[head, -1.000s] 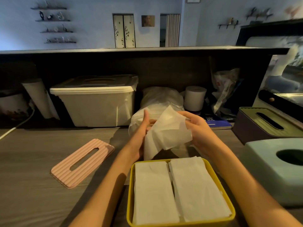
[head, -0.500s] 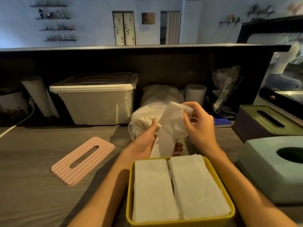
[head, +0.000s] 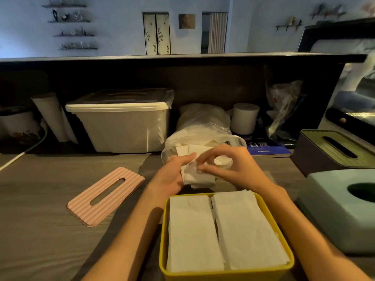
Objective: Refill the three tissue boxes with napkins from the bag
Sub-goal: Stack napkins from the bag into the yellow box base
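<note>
Folding a loose napkin w/ both hands just behind the yellow box: left hand cups it from below-left, right hand pinches its top edge. Bag sits right behind the hands. Box lies toward the body, long axis front-to-back, already holding two stacks; pink lid is nearer the left hand.

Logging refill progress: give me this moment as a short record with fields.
yellow box: open, two napkin stacks inside
pink lid: off, flat on the table, left of the box
left hand: holds a crumpled napkin
right hand: pinches the same napkin
bag: behind the hands
green box: lidded, at right
</note>
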{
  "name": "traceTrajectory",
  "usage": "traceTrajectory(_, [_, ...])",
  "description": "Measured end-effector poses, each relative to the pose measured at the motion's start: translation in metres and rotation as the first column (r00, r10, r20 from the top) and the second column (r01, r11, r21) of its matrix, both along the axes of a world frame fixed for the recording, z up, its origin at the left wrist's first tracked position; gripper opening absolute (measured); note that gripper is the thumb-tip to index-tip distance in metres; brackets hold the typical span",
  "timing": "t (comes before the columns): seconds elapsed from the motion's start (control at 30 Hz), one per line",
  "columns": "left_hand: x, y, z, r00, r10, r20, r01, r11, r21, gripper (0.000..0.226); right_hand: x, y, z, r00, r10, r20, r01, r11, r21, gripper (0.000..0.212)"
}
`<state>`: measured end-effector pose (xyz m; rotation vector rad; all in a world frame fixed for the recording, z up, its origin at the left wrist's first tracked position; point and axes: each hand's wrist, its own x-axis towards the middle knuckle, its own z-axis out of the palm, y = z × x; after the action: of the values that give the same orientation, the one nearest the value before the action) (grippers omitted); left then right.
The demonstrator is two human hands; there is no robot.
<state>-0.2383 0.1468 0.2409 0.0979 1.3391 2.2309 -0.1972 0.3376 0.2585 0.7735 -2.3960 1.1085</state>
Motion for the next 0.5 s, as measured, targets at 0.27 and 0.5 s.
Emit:
traceTrajectory(0.27, [0.007,0.007,0.007,0.962,0.070,-0.265,-0.081,0.996,-0.031,0.056,-0.006,0.002,-0.005,0.902,-0.186,0.390,0.300,0.918,-0.258,0.056])
traceTrajectory(0.5, [0.010,0.013,0.005,0.970,0.041,-0.241,-0.062,0.995,-0.081,0.074,-0.001,0.003,-0.001,0.899,0.038,0.436,0.162,0.896,-0.412,0.040])
